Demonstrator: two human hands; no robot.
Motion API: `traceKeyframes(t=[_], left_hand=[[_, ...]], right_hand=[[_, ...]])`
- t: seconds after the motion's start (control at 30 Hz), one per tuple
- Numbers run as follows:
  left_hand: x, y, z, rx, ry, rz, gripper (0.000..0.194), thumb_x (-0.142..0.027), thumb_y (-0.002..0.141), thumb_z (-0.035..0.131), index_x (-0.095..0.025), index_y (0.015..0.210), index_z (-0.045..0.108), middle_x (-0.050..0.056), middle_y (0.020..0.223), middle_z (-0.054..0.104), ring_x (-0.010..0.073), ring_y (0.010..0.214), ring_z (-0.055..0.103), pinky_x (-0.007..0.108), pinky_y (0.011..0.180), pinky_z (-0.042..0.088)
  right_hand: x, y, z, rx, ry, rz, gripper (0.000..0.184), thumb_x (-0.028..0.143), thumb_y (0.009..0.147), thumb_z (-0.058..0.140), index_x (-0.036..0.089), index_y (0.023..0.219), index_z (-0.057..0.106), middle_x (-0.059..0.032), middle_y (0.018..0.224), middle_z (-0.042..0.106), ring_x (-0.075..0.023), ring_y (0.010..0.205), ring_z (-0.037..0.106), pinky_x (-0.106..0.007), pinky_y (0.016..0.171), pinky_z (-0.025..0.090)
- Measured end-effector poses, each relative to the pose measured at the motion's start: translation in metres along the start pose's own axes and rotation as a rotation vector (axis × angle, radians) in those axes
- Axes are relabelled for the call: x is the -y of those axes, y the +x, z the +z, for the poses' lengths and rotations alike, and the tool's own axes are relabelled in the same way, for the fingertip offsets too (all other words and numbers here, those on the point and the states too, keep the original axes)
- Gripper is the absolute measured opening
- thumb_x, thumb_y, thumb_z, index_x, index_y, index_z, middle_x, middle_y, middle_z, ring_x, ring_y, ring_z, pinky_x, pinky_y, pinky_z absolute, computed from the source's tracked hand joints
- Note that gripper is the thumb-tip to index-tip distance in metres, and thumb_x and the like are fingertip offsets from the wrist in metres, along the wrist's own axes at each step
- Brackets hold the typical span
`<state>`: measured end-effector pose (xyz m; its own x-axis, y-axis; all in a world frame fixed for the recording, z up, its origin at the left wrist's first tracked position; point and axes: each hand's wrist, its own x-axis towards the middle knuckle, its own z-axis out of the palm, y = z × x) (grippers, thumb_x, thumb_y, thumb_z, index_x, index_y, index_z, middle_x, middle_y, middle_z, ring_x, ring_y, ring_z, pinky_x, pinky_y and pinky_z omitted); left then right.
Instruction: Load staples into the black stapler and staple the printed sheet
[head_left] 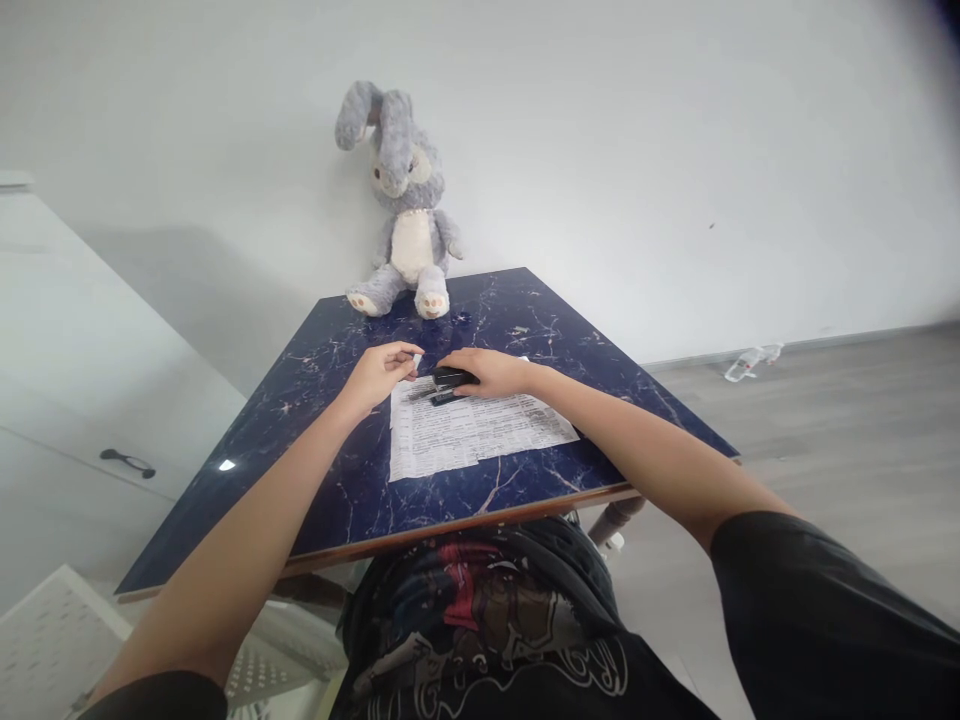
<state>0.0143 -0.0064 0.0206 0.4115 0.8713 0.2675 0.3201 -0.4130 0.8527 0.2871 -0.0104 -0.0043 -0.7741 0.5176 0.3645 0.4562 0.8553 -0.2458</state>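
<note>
A printed sheet of paper (472, 432) lies on the dark blue marble-patterned table (352, 490). At the sheet's far left corner rests a black stapler (442, 385). My right hand (491, 373) lies over the stapler with fingers closed on it. My left hand (382, 370) hovers just left of the stapler, pinching a small white object (417, 358) between thumb and fingers; I cannot make out what it is.
A grey plush rabbit (405, 205) sits at the table's far edge against the white wall. A white cabinet with a black handle (127, 462) stands at the left. A plastic bottle (750, 362) lies on the grey floor at the right.
</note>
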Motion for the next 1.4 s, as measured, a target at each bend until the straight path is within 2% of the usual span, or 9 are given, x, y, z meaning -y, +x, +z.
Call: traceKeyframes(t=[0.2,0.43,0.73,0.87,1.0,1.1,1.2,1.3,1.4], left_hand=[[0.006,0.002,0.001,0.003,0.071,0.038,0.032,-0.036,0.077,0.082,-0.018,0.102,0.072,0.002,0.080,0.065,0.0167,0.069,0.065,0.032,0.070,0.056],[0.000,0.002,0.003,-0.008,0.281,0.050,0.027,-0.033,0.093,0.057,-0.019,0.109,0.073,0.002,0.078,0.062,0.0172,0.067,0.060,0.031,0.068,0.049],[0.005,0.001,0.007,-0.035,0.215,-0.036,0.018,-0.036,0.100,0.051,-0.020,0.094,0.057,-0.002,0.074,0.052,0.0155,0.062,0.052,0.029,0.064,0.041],[0.002,0.001,0.006,-0.007,0.390,0.087,0.014,-0.027,0.098,0.053,-0.019,0.096,0.064,0.003,0.087,0.059,0.0182,0.077,0.058,0.032,0.076,0.047],[-0.005,0.000,0.006,0.049,0.524,0.181,0.021,-0.025,0.097,0.056,-0.020,0.104,0.075,0.007,0.102,0.065,0.0227,0.093,0.064,0.037,0.089,0.050],[-0.007,-0.002,0.007,0.075,0.527,0.158,0.026,-0.027,0.088,0.072,-0.022,0.112,0.079,0.007,0.100,0.073,0.0237,0.089,0.067,0.038,0.087,0.053],[-0.007,-0.004,0.007,0.069,0.458,0.091,0.025,-0.025,0.080,0.080,-0.021,0.105,0.082,0.007,0.096,0.079,0.0249,0.086,0.070,0.038,0.086,0.055],[-0.008,-0.004,0.009,0.085,0.446,0.101,0.017,-0.028,0.085,0.077,-0.021,0.099,0.083,0.008,0.095,0.079,0.0248,0.085,0.070,0.038,0.085,0.055],[-0.010,-0.005,0.011,0.088,0.490,0.203,0.024,-0.027,0.095,0.064,-0.022,0.111,0.081,0.008,0.101,0.075,0.0233,0.090,0.069,0.038,0.089,0.054]], right_hand=[[0.001,0.001,-0.001,0.009,0.037,-0.003,0.047,0.034,0.099,0.066,0.021,0.143,0.057,-0.0134,0.129,0.071,-0.0280,0.110,0.069,-0.043,0.094,0.056],[0.000,0.001,-0.001,0.012,0.033,0.022,0.051,0.035,0.098,0.068,0.022,0.145,0.056,-0.0136,0.135,0.070,-0.0289,0.114,0.069,-0.044,0.096,0.056],[0.001,0.000,-0.002,0.017,0.020,0.013,0.050,0.033,0.098,0.067,0.021,0.145,0.056,-0.0141,0.135,0.070,-0.0289,0.114,0.069,-0.043,0.095,0.056],[-0.001,0.000,-0.001,0.010,0.025,0.013,0.051,0.033,0.097,0.068,0.022,0.146,0.056,-0.0142,0.135,0.071,-0.0293,0.113,0.069,-0.044,0.095,0.055],[-0.001,0.000,-0.002,0.009,0.009,0.026,0.049,0.034,0.097,0.069,0.023,0.143,0.058,-0.0126,0.130,0.073,-0.0284,0.109,0.070,-0.041,0.091,0.055],[0.001,0.000,-0.005,-0.006,0.006,0.043,0.045,0.031,0.096,0.069,0.022,0.140,0.060,-0.0122,0.125,0.074,-0.0276,0.106,0.070,-0.038,0.088,0.053],[0.002,-0.001,-0.006,-0.005,0.010,0.057,0.043,0.029,0.096,0.069,0.021,0.138,0.060,-0.0119,0.124,0.074,-0.0273,0.104,0.070,-0.037,0.086,0.052],[0.001,-0.001,-0.006,0.004,0.013,0.055,0.043,0.030,0.096,0.068,0.022,0.137,0.060,-0.0114,0.123,0.074,-0.0272,0.103,0.069,-0.037,0.084,0.051],[0.000,-0.001,-0.005,0.006,0.019,0.050,0.042,0.030,0.096,0.068,0.021,0.137,0.060,-0.0118,0.122,0.074,-0.0271,0.103,0.069,-0.036,0.084,0.051]])
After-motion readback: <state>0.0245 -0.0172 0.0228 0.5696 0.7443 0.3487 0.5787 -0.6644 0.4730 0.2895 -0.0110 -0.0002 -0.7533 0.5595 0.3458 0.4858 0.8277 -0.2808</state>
